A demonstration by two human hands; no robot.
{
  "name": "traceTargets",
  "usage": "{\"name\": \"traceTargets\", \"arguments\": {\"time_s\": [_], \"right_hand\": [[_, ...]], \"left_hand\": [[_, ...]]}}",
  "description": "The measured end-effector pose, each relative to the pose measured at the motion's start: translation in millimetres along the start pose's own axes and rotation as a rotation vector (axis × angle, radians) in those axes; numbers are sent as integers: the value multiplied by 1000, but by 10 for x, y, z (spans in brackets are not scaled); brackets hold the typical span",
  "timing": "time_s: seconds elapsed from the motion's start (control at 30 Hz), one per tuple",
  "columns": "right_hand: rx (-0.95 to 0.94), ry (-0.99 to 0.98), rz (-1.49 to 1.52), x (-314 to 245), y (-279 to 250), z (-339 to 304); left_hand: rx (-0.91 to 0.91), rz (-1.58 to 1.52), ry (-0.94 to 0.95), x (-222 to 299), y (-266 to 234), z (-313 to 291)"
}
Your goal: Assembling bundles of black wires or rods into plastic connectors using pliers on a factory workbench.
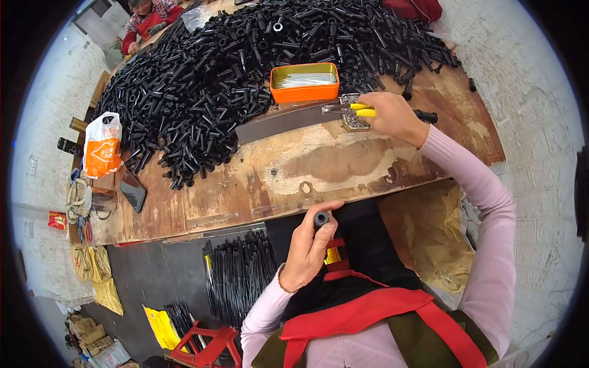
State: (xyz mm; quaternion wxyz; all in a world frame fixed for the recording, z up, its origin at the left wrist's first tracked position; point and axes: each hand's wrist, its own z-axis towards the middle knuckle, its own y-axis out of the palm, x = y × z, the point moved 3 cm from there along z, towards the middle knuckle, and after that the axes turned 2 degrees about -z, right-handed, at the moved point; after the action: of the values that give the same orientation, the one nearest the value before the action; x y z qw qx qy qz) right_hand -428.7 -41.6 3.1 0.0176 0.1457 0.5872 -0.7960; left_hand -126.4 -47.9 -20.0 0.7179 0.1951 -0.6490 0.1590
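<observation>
My left hand (307,250) is closed round a black tubular part (321,218), its round, hollow end facing up, just off the table's near edge. Farther off to the right, my right hand (392,116) grips pliers (363,111) with yellow handles. Their jaws point left, over the end of a long grey flat bar (282,126). Under the pliers lies a small tray (357,127) of little metal pieces, partly covered by them. Whether the jaws hold anything is too small to tell. Behind the bar stands an orange tin (305,94) with thin pale rods inside.
A large heap of black tubular parts (202,80) covers the back of the wooden table (245,196). At left are a phone (133,191) and an orange-white bag (103,150). Long black rods (239,276) and a red stool (205,343) are below. Another person (150,21) sits far left.
</observation>
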Motion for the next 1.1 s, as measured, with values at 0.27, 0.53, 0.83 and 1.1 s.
{"name": "traceTargets", "arguments": {"time_s": [0.27,0.53,0.83,1.1], "right_hand": [[-158,63,-186,-59,31,49],[-174,176,-42,-120,-1,56],[-191,435,469,111,28,136],[-108,429,721,187,48,17]], "left_hand": [[38,6,77,225,108,-327],[117,26,159,553,180,-765],[-28,-44,284,735,220,-1045],[74,-129,253,604,173,-1000]]}}
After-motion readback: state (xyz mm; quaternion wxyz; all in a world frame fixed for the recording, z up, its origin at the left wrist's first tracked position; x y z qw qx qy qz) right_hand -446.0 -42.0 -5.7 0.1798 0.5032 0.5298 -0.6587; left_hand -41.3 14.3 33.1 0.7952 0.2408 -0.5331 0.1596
